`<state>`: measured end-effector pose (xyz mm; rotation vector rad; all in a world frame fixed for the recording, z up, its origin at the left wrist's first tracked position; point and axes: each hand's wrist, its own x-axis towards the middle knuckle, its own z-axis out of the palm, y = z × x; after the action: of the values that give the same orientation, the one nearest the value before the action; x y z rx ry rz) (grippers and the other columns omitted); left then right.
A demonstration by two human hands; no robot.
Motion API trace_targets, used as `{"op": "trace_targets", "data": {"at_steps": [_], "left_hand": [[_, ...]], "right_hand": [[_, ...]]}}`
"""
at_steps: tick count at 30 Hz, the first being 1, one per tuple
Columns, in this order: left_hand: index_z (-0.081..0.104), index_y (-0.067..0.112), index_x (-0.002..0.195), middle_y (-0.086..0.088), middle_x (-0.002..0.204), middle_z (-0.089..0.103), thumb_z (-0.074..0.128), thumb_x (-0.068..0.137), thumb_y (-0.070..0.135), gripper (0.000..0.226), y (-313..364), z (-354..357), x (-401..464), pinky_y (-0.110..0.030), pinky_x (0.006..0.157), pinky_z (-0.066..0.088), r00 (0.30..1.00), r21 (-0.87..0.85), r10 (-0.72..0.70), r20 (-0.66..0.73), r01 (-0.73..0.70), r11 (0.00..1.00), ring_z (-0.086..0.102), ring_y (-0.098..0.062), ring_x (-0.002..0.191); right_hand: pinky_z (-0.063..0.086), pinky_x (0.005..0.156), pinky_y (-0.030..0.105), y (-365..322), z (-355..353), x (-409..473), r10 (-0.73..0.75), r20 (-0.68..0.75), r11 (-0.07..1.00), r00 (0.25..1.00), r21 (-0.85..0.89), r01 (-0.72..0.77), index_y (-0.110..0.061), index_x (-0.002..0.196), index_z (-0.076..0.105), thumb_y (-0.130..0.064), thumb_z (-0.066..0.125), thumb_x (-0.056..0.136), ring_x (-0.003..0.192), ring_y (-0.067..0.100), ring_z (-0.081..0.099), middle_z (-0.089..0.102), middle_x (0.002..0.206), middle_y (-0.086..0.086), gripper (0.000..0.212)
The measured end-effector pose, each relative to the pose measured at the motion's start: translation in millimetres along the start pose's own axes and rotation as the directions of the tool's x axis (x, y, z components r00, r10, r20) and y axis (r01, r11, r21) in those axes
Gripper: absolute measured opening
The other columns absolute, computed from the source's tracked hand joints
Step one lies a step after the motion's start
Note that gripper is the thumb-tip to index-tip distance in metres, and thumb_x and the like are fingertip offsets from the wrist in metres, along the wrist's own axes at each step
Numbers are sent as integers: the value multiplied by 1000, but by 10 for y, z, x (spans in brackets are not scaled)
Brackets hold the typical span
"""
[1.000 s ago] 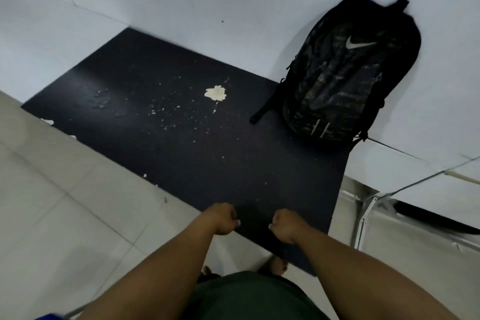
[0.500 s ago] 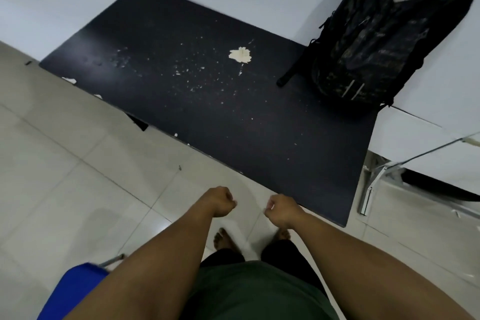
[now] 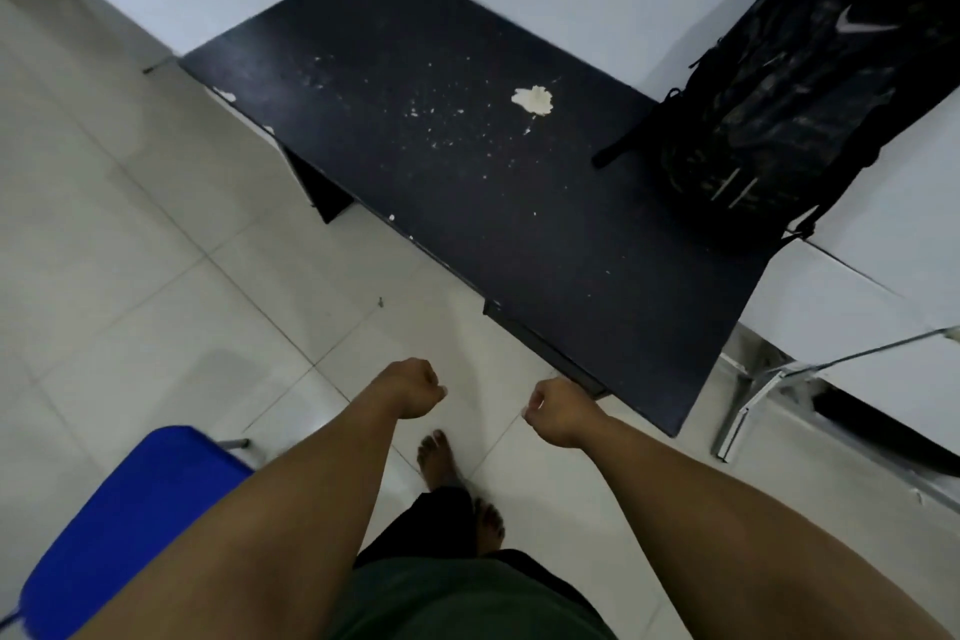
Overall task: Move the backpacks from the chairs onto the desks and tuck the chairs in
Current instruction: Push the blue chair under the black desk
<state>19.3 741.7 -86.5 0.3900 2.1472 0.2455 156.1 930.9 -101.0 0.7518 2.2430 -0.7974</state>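
Observation:
A black backpack (image 3: 795,94) with a white swoosh logo stands on the far right end of the black desk (image 3: 467,182), leaning against the white wall. The desk top carries a pale chipped patch and white specks. A blue chair (image 3: 124,520) shows at the lower left, on the floor behind and left of my arms, away from the desk. My left hand (image 3: 410,387) and my right hand (image 3: 553,411) hang as loose fists over the floor tiles just in front of the desk's near edge, with nothing in them.
A white desk (image 3: 852,317) with a metal frame (image 3: 748,390) adjoins the black desk on the right. Pale floor tiles (image 3: 156,250) spread to the left. My bare feet (image 3: 441,463) stand between the chair and the desk.
I have stepped back from the desk; my fists were over its near edge and are now over the floor. The blue chair has come into view at the lower left.

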Motion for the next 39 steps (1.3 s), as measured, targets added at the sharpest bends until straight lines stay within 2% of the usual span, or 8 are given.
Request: {"op": "trace_targets", "data": {"at_steps": [4, 6, 13, 21, 25, 29, 33, 39], "left_hand": [[62, 17, 117, -7, 126, 59, 59, 93, 42, 35, -79, 236, -228, -25, 84, 43, 1000, -92, 21, -17, -22, 995, 56, -22, 112], [63, 17, 114, -6, 123, 60, 60, 93, 41, 32, -175, 349, -339, -24, 81, 41, 1000, -121, 19, -12, -20, 993, 57, -20, 108], [59, 12, 123, -7, 132, 57, 54, 97, 38, 38, -875, 637, -766, -31, 98, 44, 997, -68, -62, 39, 65, 996, 53, -23, 121], [59, 13, 120, -7, 129, 58, 56, 96, 38, 35, -1690, 558, -1092, -27, 91, 45, 999, -87, -45, -2, 45, 995, 56, -21, 114], [58, 13, 125, -7, 130, 58, 56, 96, 38, 38, -2185, 480, -1312, -26, 89, 45, 1000, -105, -24, -6, 23, 994, 56, -21, 115], [55, 9, 127, -9, 129, 57, 51, 100, 36, 38, -2666, 481, -1579, -27, 93, 44, 998, -73, -55, 19, 57, 996, 55, -22, 117], [53, 15, 112, -6, 109, 54, 50, 100, 35, 24, -3092, 611, -1849, -33, 95, 47, 996, -59, -92, 13, 93, 994, 53, -19, 98], [55, 12, 105, -5, 102, 53, 51, 99, 34, 23, -3385, 966, -2145, -32, 87, 47, 995, -132, -95, 1, 94, 987, 50, -19, 91]], "right_hand": [[54, 86, 34, 73, 244, -165, 0, 33, 1000, 999, 1, -1, -8, 106, 65, -34, 57, 94, 99, 24, 63, 68, 107, 8, 30], [52, 85, 32, 104, 395, -237, 4, 64, 1000, 998, -29, -2, -8, 108, 64, -34, 56, 94, 101, 24, 62, 67, 110, 8, 31], [45, 79, 27, -63, 952, -485, 28, 133, 996, 991, -86, -16, -8, 115, 62, -33, 54, 95, 106, 24, 60, 64, 118, 8, 33], [48, 81, 28, -823, 1494, -719, 28, 55, 1000, 998, 13, -28, -7, 105, 66, -30, 55, 92, 101, 24, 61, 67, 110, 8, 29], [49, 86, 28, -1364, 2009, -957, -27, 61, 999, 998, 47, 24, -7, 107, 67, -33, 56, 93, 106, 24, 61, 67, 114, 9, 32], [48, 83, 28, -1771, 2496, -1230, -90, 89, 996, 992, 35, 88, -8, 108, 67, -36, 56, 94, 106, 25, 61, 65, 115, 9, 33], [50, 86, 32, -1933, 2818, -1482, -100, 89, 995, 991, 17, 99, -7, 107, 66, -34, 56, 94, 105, 25, 61, 65, 116, 11, 32], [50, 82, 30, -1779, 3071, -1779, -60, 32, 998, 998, -28, 61, -8, 105, 66, -33, 56, 93, 101, 23, 62, 67, 111, 9, 30]]}}
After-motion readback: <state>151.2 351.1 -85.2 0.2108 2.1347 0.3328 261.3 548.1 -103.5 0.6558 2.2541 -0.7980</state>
